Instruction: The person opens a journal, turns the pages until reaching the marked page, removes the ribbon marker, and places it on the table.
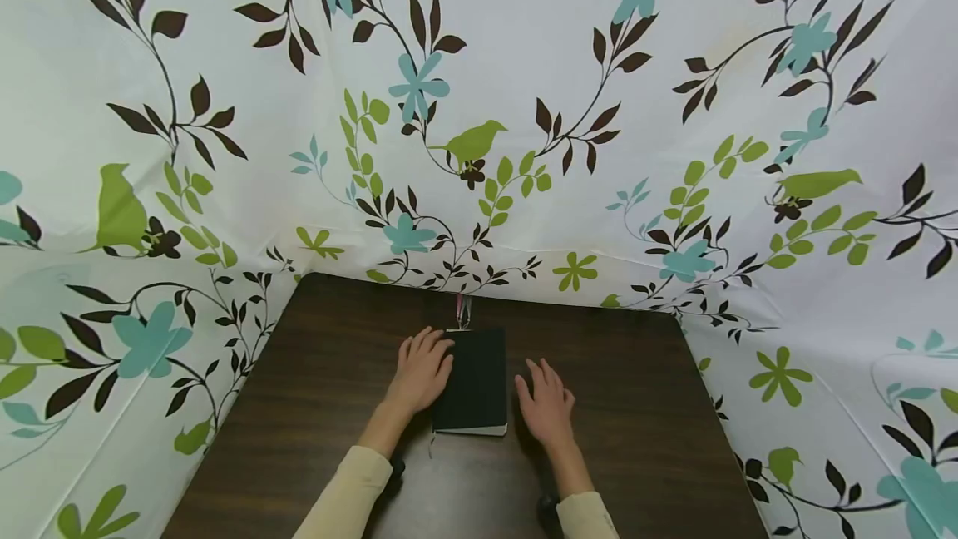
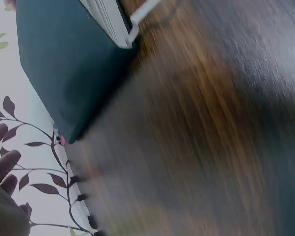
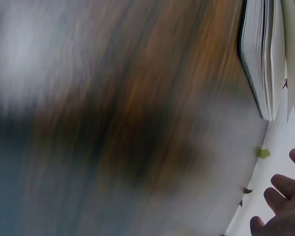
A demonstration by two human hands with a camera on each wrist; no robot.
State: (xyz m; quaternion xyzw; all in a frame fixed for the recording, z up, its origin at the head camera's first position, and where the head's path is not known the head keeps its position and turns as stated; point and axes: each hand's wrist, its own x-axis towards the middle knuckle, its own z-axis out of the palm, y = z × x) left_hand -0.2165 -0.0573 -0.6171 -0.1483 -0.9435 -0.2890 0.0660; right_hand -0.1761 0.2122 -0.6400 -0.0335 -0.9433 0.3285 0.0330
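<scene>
A closed black notebook (image 1: 475,381) lies on the dark wooden table (image 1: 629,381), its pale page edge toward me. My left hand (image 1: 422,366) lies flat with straight fingers against the notebook's left edge. My right hand (image 1: 546,402) rests flat on the table just right of it, a small gap between them. The left wrist view shows the notebook's dark cover (image 2: 64,64) and my left hand's fingers (image 2: 5,167) at the lower left. The right wrist view shows the page edges (image 3: 265,54) and my right hand's fingers (image 3: 282,196) at the lower right. Both wrist views are blurred.
Thin ribbon markers (image 1: 462,312) stick out past the notebook's far end. A white cloth (image 1: 524,65) printed with leaves, flowers and birds hangs behind the table and along both sides. Bare wood stretches to the left and right of the hands.
</scene>
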